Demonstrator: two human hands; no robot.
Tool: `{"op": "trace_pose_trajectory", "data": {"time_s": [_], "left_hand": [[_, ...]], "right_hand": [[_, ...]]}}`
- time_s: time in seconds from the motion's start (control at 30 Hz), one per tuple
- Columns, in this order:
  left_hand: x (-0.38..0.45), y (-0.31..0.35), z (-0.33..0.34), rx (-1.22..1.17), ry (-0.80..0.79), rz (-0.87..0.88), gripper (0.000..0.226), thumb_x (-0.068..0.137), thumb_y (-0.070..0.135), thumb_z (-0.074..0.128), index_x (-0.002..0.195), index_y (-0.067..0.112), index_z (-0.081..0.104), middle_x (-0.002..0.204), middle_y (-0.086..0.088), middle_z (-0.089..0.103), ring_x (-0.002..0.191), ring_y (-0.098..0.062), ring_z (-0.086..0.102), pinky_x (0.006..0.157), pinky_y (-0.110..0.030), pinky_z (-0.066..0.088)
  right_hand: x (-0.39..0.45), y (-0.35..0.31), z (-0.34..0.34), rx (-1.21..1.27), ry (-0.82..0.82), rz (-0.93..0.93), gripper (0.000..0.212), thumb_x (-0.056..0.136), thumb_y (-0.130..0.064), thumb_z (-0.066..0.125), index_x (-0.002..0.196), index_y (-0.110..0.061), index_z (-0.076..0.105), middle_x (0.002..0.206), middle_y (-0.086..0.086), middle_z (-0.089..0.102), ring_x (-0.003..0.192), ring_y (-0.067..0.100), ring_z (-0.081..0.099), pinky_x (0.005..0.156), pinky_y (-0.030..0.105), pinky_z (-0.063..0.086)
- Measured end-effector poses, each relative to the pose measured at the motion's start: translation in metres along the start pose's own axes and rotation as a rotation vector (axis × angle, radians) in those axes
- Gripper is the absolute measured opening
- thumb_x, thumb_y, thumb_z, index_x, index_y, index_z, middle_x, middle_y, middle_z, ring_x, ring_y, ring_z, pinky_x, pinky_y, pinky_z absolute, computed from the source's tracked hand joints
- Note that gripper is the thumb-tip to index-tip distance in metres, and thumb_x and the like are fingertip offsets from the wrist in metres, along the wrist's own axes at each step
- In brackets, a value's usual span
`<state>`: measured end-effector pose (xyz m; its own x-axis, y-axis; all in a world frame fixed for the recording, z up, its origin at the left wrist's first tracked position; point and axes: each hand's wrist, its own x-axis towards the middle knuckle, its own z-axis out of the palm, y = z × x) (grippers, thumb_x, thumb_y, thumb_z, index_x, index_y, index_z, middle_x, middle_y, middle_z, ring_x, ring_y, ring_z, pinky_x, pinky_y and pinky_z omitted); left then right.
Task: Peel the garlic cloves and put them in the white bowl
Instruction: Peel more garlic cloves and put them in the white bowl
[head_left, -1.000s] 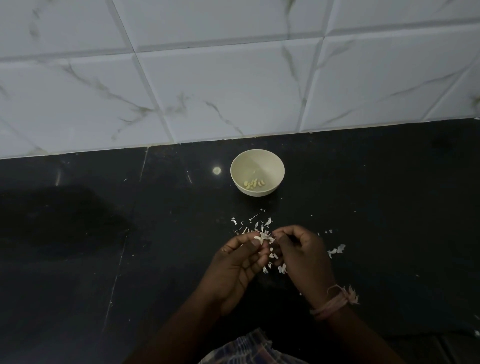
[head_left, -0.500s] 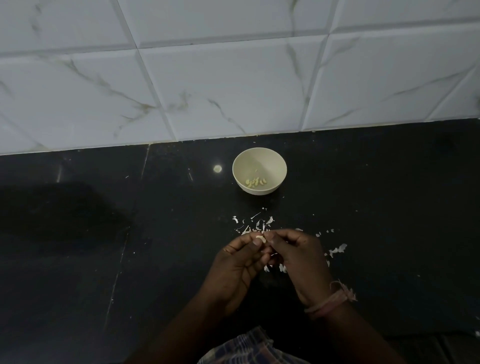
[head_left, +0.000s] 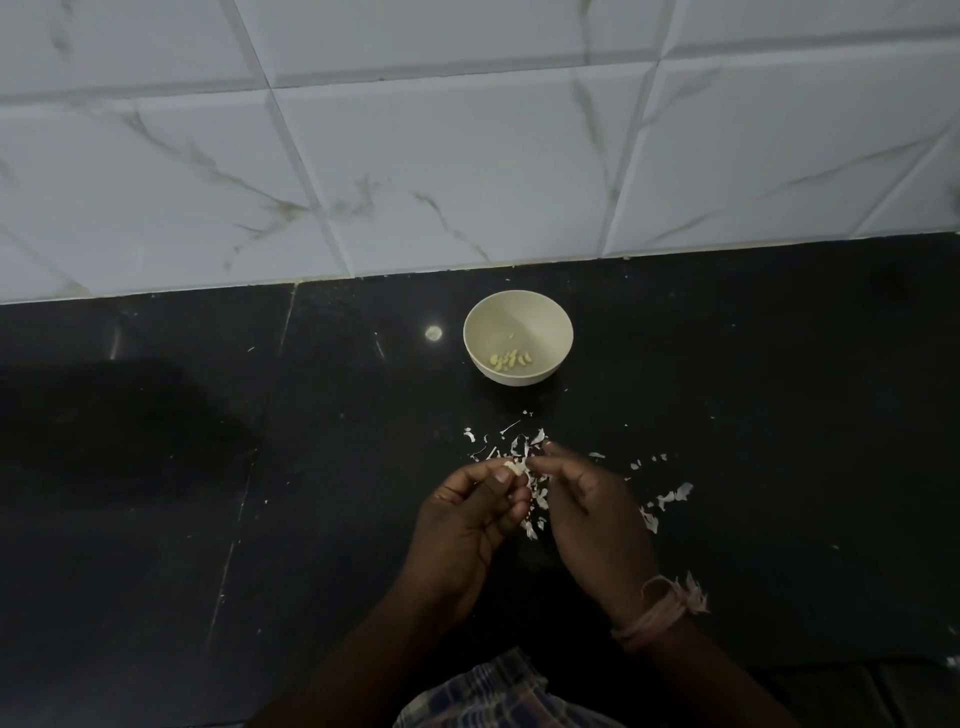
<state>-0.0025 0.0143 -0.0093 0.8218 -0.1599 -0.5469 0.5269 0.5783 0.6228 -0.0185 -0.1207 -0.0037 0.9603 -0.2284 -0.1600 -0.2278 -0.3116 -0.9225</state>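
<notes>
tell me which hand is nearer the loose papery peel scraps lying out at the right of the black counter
Right. The right hand lies just beside the loose papery peel scraps, its back edge close to them. The left hand sits farther off, beyond the right hand, pinching the pale garlic clove.

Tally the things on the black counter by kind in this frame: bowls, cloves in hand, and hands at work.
Small round white bowl, with peeled cloves inside too small to count: 1
Pale garlic clove pinched by the left hand: 1
Hands, left and right hand: 2
Scattered white garlic skins: too many to count
Total counted: 4
</notes>
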Motion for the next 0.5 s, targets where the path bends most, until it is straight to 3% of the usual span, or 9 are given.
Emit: {"op": "trace_pose_trajectory", "data": {"time_s": [0.07,0.2,0.3,0.37,0.43,0.5], "left_hand": [[0.0004,0.0002,-0.0009,-0.007,-0.007,0.022,0.026,0.081,0.009,0.069,0.105,0.000,0.070,0.096,-0.016,0.074,0.084,-0.020,0.072,0.076,-0.026,0.062],[-0.0008,0.0015,-0.0003,-0.019,-0.012,0.030,0.027,0.082,0.009,0.069,0.107,0.000,0.070,0.099,-0.017,0.074,0.088,-0.021,0.072,0.078,-0.027,0.061],[-0.0011,0.0022,0.0009,-0.028,-0.001,0.047,0.025,0.083,0.008,0.069,0.107,0.003,0.069,0.097,-0.016,0.073,0.085,-0.021,0.072,0.075,-0.026,0.061],[-0.0012,0.0026,0.0021,-0.035,-0.002,0.054,0.027,0.083,0.009,0.068,0.109,0.004,0.072,0.097,-0.015,0.074,0.085,-0.020,0.072,0.076,-0.026,0.061],[-0.0021,0.0033,0.0031,-0.040,-0.001,0.056,0.027,0.081,0.010,0.069,0.107,0.004,0.073,0.098,-0.015,0.075,0.086,-0.020,0.072,0.077,-0.026,0.061],[-0.0023,0.0035,0.0035,-0.055,0.003,0.056,0.028,0.082,0.009,0.068,0.108,0.003,0.073,0.102,-0.016,0.075,0.089,-0.021,0.073,0.079,-0.026,0.061]], "right_hand": [[-0.0024,-0.0026,0.0009,0.008,0.055,-0.049,0.026,0.099,-0.011,0.060,0.110,-0.031,0.074,0.123,-0.021,0.066,0.117,-0.007,0.059,0.102,0.019,0.047],[-0.0025,-0.0053,-0.0011,-0.135,0.075,-0.128,0.035,0.101,-0.012,0.054,0.131,-0.027,0.066,0.124,-0.018,0.068,0.116,-0.006,0.060,0.101,0.020,0.049],[-0.0011,-0.0032,-0.0035,-0.277,0.139,-0.177,0.025,0.097,-0.018,0.065,0.120,-0.024,0.070,0.109,-0.012,0.075,0.100,0.001,0.069,0.089,0.027,0.056],[0.0000,-0.0035,-0.0059,-0.337,0.157,-0.207,0.018,0.093,-0.019,0.070,0.111,-0.022,0.073,0.102,-0.009,0.075,0.091,-0.001,0.066,0.083,0.019,0.052],[0.0006,-0.0044,-0.0058,-0.356,0.170,-0.303,0.016,0.091,-0.009,0.070,0.103,-0.018,0.076,0.107,-0.005,0.073,0.096,-0.003,0.061,0.086,0.010,0.045],[-0.0023,-0.0071,-0.0026,-0.285,0.162,-0.295,0.018,0.091,-0.008,0.069,0.105,-0.019,0.075,0.106,-0.009,0.069,0.096,-0.003,0.062,0.083,0.009,0.047]]}}
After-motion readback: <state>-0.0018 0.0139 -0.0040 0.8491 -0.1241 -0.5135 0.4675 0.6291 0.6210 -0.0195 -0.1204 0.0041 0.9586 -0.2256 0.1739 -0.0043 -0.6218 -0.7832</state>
